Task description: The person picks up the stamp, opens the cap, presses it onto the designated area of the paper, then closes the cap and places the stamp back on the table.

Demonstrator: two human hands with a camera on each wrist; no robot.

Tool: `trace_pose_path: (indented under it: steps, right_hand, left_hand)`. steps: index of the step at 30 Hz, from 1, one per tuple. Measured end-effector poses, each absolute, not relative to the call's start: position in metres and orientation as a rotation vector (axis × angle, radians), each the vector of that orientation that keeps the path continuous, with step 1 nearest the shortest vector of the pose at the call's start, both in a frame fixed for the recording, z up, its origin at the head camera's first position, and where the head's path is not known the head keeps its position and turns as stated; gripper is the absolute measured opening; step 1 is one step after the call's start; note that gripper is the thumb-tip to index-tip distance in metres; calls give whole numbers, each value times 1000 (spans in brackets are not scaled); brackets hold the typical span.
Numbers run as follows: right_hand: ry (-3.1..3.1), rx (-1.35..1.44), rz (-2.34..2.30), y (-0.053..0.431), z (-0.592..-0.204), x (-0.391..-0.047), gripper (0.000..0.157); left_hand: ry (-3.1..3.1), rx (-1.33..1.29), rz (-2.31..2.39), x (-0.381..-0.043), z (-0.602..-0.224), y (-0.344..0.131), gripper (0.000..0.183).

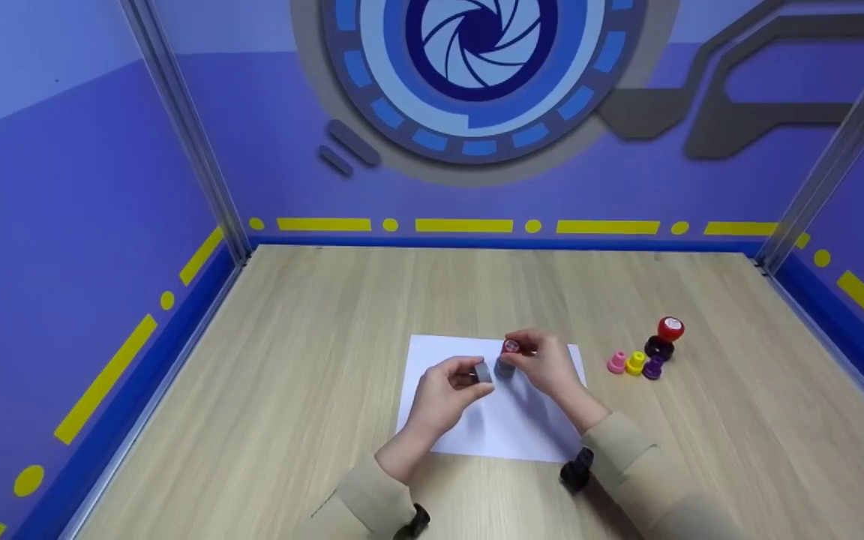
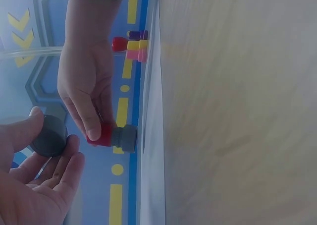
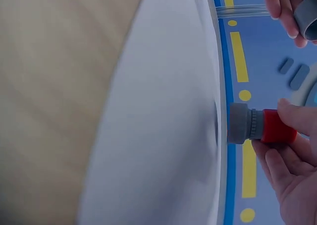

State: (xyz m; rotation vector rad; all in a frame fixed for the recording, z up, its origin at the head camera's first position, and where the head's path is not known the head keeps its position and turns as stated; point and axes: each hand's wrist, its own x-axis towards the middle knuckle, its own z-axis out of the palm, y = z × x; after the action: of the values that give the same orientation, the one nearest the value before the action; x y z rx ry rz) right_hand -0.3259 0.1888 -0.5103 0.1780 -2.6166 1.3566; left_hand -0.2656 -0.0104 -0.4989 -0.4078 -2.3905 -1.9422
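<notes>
My right hand [image 1: 550,366] grips the red handle of a round stamp [image 3: 239,124] with thumb and fingers. The stamp stands upright with its wide grey base down, close over a white sheet of paper [image 1: 469,431]. To its left, my left hand [image 1: 438,399] pinches a grey round cap [image 2: 49,137] between thumb and fingers. In the right wrist view the hollow inside of this cap shows. Cap and stamp are apart, with a small gap between them in the head view.
Right of the paper on the wooden table [image 1: 312,315] stand small pink [image 1: 617,362], yellow [image 1: 635,364] and purple [image 1: 652,367] stamps. Behind them is a red-topped stamp [image 1: 670,328] with a black base [image 1: 659,348]. Blue printed walls [image 1: 267,150] enclose the back and sides.
</notes>
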Motion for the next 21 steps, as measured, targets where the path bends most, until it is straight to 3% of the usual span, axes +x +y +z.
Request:
trace_pose_path:
  steps: [21]
  right_hand:
    - [-2789, 187, 1168, 185, -511, -325, 26]
  left_hand:
    - [-2394, -405, -1977, -266, -499, -11, 37]
